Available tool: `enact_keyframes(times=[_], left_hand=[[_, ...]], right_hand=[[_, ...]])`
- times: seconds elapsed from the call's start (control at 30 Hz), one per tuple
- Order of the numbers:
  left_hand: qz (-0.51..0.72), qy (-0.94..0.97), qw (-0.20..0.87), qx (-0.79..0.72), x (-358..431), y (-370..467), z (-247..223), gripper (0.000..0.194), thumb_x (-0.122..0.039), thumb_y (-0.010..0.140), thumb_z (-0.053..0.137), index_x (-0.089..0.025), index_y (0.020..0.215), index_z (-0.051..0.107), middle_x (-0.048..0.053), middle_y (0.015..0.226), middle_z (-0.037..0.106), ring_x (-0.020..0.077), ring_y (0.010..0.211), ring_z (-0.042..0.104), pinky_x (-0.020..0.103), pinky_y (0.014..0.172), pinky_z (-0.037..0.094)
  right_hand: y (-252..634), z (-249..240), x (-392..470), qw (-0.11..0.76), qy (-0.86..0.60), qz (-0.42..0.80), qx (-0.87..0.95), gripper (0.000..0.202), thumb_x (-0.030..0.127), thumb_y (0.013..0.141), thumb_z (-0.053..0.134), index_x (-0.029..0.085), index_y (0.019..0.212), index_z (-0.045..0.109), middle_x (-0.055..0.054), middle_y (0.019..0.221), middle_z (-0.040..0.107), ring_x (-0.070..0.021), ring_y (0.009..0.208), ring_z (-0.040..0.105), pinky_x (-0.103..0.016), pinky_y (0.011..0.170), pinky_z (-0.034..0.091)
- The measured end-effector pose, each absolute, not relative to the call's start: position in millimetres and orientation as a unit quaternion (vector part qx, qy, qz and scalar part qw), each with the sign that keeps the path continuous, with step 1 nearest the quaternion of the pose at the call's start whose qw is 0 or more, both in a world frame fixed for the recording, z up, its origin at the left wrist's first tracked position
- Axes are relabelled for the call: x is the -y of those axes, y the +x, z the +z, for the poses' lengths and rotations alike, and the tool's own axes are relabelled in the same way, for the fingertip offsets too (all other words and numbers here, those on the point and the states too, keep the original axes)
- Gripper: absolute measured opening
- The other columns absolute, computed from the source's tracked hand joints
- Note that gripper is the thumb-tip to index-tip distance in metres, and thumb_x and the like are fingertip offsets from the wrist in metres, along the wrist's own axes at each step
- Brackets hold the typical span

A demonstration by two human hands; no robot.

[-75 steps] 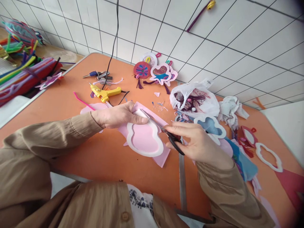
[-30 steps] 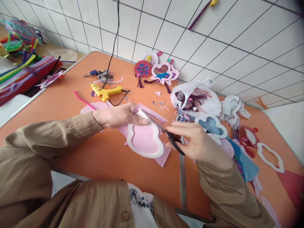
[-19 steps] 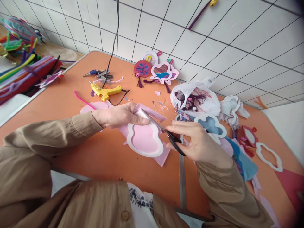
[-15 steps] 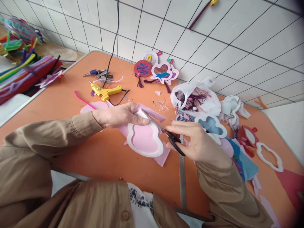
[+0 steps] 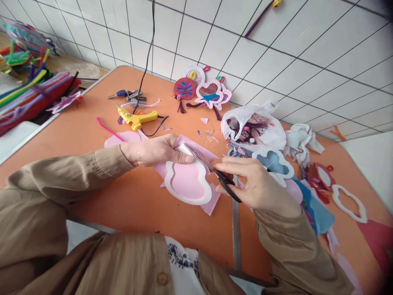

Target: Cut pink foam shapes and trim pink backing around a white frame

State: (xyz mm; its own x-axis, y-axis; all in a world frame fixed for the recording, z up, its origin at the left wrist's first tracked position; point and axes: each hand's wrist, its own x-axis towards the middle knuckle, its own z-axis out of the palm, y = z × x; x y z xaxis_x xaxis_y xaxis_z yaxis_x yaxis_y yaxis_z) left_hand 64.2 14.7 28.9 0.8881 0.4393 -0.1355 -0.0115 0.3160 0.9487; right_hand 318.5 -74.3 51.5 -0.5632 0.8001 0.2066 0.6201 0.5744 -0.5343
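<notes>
My left hand (image 5: 162, 148) pinches a pink sheet (image 5: 188, 178) together with a white wavy-edged frame (image 5: 201, 200) that lies on it, thumb on top. In my right hand (image 5: 254, 180) is a pair of scissors with black handles (image 5: 227, 185). Its blades reach up and left along the frame's upper right edge, at the pink sheet. A strip of the sheet stands out beyond the blades. Whether the blades are fully closed is hard to see. Below the held piece lies the orange tabletop (image 5: 135, 205).
A yellow glue gun (image 5: 138, 119) and keys (image 5: 133, 96) lie at the back left. Decorated ornaments (image 5: 208, 93) lean by the tiled wall. A white plastic bag (image 5: 270, 131) with tassels, a blue framed piece (image 5: 273, 162) and a white frame (image 5: 350, 205) are on the right.
The pink strip beyond the blades sits slightly further right. Both hands keep nearly the same place and hold the same things.
</notes>
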Motion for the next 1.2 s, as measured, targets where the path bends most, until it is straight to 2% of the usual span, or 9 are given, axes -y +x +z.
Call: enact_keyframes(times=[0.13, 0.23, 0.37, 0.5, 0.73, 0.87, 0.97, 1.1, 1.2], left_hand=[[0.16, 0.56, 0.795, -0.172, -14, 65, 30, 0.03, -0.041, 0.079, 0.084, -0.011, 0.085, 0.081, 0.011, 0.082, 0.08, 0.0213, 0.077, 0.074, 0.028, 0.072, 0.057], [0.164, 0.566, 0.791, -0.165, -14, 66, 32, 0.031, -0.041, 0.08, 0.084, -0.011, 0.085, 0.081, 0.011, 0.081, 0.08, 0.0202, 0.074, 0.074, 0.028, 0.072, 0.058], [0.168, 0.573, 0.786, -0.16, -15, 66, 32, 0.032, -0.043, 0.08, 0.083, -0.012, 0.088, 0.082, 0.011, 0.08, 0.08, 0.02, 0.074, 0.074, 0.028, 0.073, 0.058], [0.164, 0.57, 0.787, -0.171, -15, 66, 31, 0.033, -0.044, 0.078, 0.084, -0.011, 0.081, 0.081, 0.011, 0.08, 0.08, 0.0205, 0.073, 0.074, 0.029, 0.075, 0.059], [0.149, 0.575, 0.792, -0.143, -14, 68, 35, 0.032, -0.042, 0.082, 0.081, -0.01, 0.085, 0.081, 0.015, 0.09, 0.081, 0.028, 0.103, 0.074, 0.034, 0.09, 0.057], [0.131, 0.58, 0.787, -0.165, -16, 65, 37, 0.036, -0.044, 0.08, 0.082, -0.01, 0.091, 0.081, 0.015, 0.091, 0.08, 0.0246, 0.088, 0.076, 0.033, 0.083, 0.059], [0.149, 0.566, 0.782, -0.213, -20, 61, 39, 0.039, -0.045, 0.077, 0.085, -0.01, 0.094, 0.081, 0.014, 0.088, 0.08, 0.0222, 0.077, 0.075, 0.033, 0.078, 0.06], [0.18, 0.529, 0.807, -0.191, -23, 59, 45, 0.047, -0.04, 0.078, 0.085, -0.013, 0.115, 0.077, 0.014, 0.098, 0.081, 0.024, 0.083, 0.076, 0.034, 0.081, 0.06], [0.175, 0.528, 0.814, -0.168, -23, 60, 49, 0.054, -0.038, 0.081, 0.083, -0.014, 0.127, 0.072, 0.014, 0.1, 0.08, 0.025, 0.089, 0.077, 0.035, 0.086, 0.059]], right_hand=[[315, 51, 73, 0.218, -0.409, 0.219, 0.858, 0.006, 0.012, 0.083, 0.064, 0.018, 0.081, 0.063, 0.001, 0.068, 0.051, -0.0122, 0.059, 0.045, -0.025, 0.056, 0.037], [313, 51, 73, 0.222, -0.414, 0.228, 0.853, 0.012, 0.013, 0.083, 0.064, 0.018, 0.074, 0.058, 0.002, 0.066, 0.046, -0.0109, 0.058, 0.042, -0.025, 0.055, 0.034], [313, 48, 74, 0.23, -0.411, 0.234, 0.851, 0.012, 0.012, 0.084, 0.064, 0.019, 0.075, 0.058, 0.003, 0.066, 0.044, -0.0111, 0.058, 0.041, -0.025, 0.055, 0.033], [314, 46, 74, 0.237, -0.409, 0.221, 0.853, 0.011, 0.012, 0.085, 0.062, 0.019, 0.078, 0.058, 0.002, 0.067, 0.045, -0.0113, 0.059, 0.042, -0.024, 0.055, 0.034], [313, 53, 72, 0.205, -0.407, 0.205, 0.866, 0.011, 0.012, 0.086, 0.062, 0.019, 0.078, 0.061, 0.002, 0.065, 0.047, -0.0112, 0.057, 0.042, -0.024, 0.054, 0.033], [321, 53, 71, 0.22, -0.401, 0.238, 0.857, 0.002, 0.017, 0.086, 0.066, 0.017, 0.085, 0.065, 0.001, 0.069, 0.053, -0.0118, 0.061, 0.046, -0.025, 0.058, 0.037], [332, 54, 72, 0.212, -0.412, 0.278, 0.842, 0.009, 0.024, 0.086, 0.069, 0.016, 0.085, 0.066, 0.0, 0.069, 0.054, -0.0119, 0.062, 0.047, -0.026, 0.059, 0.038], [348, 57, 74, 0.224, -0.44, 0.305, 0.814, 0.02, 0.022, 0.085, 0.07, 0.014, 0.103, 0.072, -0.003, 0.075, 0.061, -0.0126, 0.063, 0.052, -0.026, 0.056, 0.039], [351, 60, 74, 0.22, -0.447, 0.314, 0.808, 0.025, 0.026, 0.085, 0.073, 0.014, 0.107, 0.073, -0.004, 0.074, 0.061, -0.0135, 0.063, 0.053, -0.026, 0.054, 0.04]])
